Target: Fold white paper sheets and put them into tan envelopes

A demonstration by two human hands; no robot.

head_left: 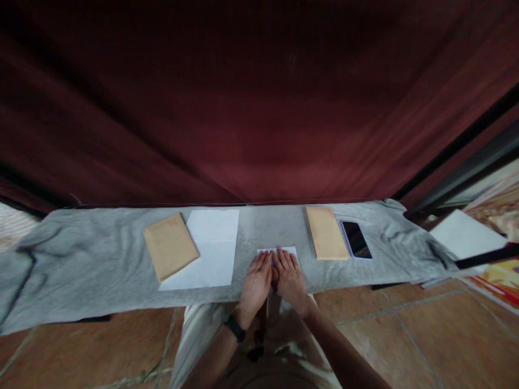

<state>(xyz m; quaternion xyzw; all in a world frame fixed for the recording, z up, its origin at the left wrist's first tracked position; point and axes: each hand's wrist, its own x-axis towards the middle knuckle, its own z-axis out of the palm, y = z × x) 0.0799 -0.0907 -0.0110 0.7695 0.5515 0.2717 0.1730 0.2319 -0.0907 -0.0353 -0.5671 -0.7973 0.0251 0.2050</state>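
Observation:
My left hand [256,280] and my right hand [288,276] lie flat, side by side, on a small white sheet of paper [294,250] at the front middle of the cloth. Their fingers point away from me, stretched out, and cover most of the paper; whether it is folded cannot be made out. To the left lies a larger white sheet [217,243], with a brown envelope [170,246] resting over its left part. On the right side is a stack of brown envelopes [327,233], with a phone [357,240] beside it, its screen dark.
A grey cloth [93,259] covers the long narrow table. Behind it hangs a dark red curtain [263,135]. At the far right are a white sheet [466,235] and a colourful printed item [503,281]. Tiled floor [389,335] shows in front.

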